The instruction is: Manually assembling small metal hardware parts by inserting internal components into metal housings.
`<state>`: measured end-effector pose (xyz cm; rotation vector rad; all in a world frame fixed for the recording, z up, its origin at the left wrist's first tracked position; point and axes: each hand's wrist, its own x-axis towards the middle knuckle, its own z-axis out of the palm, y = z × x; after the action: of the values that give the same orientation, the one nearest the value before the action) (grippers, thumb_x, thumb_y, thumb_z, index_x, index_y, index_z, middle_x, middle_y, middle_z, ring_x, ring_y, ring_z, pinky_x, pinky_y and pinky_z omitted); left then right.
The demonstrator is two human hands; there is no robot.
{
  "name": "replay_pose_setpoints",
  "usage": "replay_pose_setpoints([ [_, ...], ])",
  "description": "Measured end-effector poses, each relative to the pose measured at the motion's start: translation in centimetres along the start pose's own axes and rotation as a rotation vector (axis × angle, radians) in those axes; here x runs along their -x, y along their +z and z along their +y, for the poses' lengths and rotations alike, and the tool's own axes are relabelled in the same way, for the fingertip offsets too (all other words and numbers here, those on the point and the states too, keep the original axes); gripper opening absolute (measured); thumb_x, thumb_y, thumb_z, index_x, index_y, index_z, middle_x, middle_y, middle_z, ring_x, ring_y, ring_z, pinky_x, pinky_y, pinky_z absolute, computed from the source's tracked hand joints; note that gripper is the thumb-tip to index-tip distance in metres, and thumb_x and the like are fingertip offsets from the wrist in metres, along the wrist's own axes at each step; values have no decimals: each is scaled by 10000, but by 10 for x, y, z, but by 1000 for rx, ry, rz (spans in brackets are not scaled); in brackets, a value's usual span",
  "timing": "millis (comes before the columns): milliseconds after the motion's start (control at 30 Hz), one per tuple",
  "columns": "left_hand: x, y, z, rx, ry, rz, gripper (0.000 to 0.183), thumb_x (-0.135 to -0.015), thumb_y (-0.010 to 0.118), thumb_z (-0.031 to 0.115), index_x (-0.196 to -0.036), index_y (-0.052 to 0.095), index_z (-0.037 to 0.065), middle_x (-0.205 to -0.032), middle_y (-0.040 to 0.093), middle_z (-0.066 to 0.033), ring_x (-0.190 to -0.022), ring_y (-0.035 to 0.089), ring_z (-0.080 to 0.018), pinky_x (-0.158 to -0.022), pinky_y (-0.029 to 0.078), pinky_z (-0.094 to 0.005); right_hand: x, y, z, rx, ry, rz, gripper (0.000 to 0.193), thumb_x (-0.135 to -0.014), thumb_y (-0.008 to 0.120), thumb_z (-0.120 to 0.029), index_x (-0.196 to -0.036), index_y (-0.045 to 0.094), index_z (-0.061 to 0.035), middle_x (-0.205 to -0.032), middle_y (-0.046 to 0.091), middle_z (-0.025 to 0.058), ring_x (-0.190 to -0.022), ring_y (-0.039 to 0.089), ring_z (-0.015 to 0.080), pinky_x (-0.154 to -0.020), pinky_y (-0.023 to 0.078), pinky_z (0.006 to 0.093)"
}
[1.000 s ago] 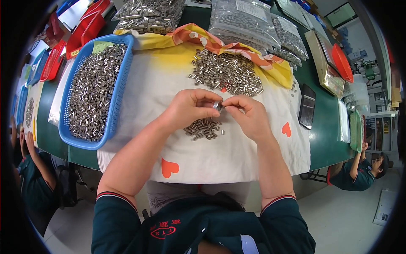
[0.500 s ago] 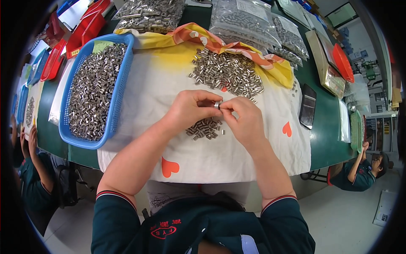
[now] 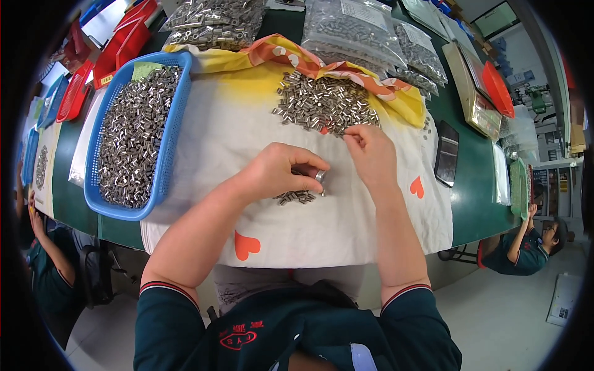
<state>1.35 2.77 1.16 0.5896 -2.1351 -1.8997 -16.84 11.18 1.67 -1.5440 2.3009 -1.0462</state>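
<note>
My left hand, closed, holds a small silver ring-shaped metal piece between thumb and fingers. Beneath it lies a smaller heap of short metal sleeves, partly hidden by the hand. My right hand has its thumb and fingertips pinched together at the near edge of a larger pile of metal sleeves. Whatever is between those fingertips is too small to make out. Both piles rest on a white cloth with orange hearts and a bunched yellow-orange border.
A blue plastic basket full of metal sleeves stands at the left. Clear bags of metal parts line the back. A dark phone lies at the right on the green table. Co-workers sit at both sides.
My right hand has left the ring-shaped piece and moved up and right to the larger pile. My left hand keeps the piece and has shifted slightly down.
</note>
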Motion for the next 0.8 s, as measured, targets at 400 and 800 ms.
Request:
replay_pose_setpoints([
  [400,-4,-1,-2,177,-79,48,293,-716,669,-15,-1001,597,-5,-847,600,-12,-760,550,-57,-691,474,-200,7,-1,-11,38,-33,-120,66,-722,607,-74,-773,604,-32,-748,586,95,-710,568,233,-637,453,324],
  [800,-7,1,-7,353,-61,124,308,-742,632,-34,-1042,564,-41,-838,600,-36,-743,581,-87,-690,499,-212,20,-5,-32,-223,-221,-194,85,-693,620,-38,-770,596,-9,-725,587,64,-704,572,174,-616,453,272],
])
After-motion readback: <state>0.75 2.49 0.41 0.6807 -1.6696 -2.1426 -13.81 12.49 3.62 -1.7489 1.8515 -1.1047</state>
